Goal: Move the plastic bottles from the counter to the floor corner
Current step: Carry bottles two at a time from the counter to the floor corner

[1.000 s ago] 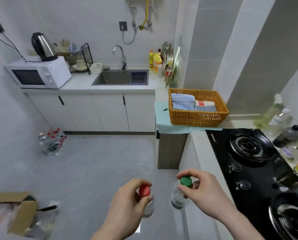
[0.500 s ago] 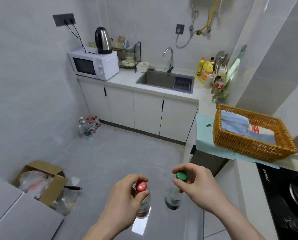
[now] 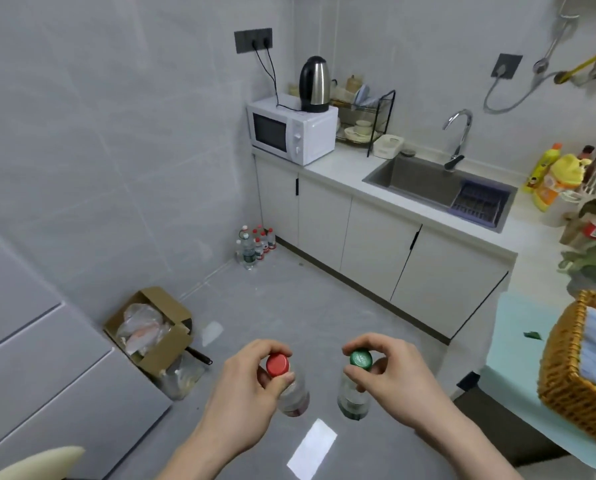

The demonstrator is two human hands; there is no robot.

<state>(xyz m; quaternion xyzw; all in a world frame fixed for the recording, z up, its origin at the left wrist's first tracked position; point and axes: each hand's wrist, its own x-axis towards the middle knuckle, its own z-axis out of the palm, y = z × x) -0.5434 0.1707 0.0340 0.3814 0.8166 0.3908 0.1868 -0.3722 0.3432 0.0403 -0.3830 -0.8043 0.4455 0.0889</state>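
My left hand (image 3: 246, 393) grips a clear plastic bottle with a red cap (image 3: 278, 364) by its neck, hanging above the grey floor. My right hand (image 3: 393, 372) holds a second clear bottle with a green cap (image 3: 361, 358) the same way, a little to the right. Both bottles hang upright and apart from each other. Far ahead, a cluster of several capped plastic bottles (image 3: 255, 245) stands in the floor corner where the left wall meets the white cabinets.
An open cardboard box (image 3: 151, 332) with plastic bags stands on the floor at the left. White cabinets (image 3: 376, 237) with a sink (image 3: 438, 185), a microwave (image 3: 289, 135) and a kettle run along the back. A wicker basket (image 3: 576, 368) sits on a counter at the right.
The view has swung left, away from the stove and toward the floor corner. Both hands still hold their bottles, and the corner bottles now lie nearer the centre of view.
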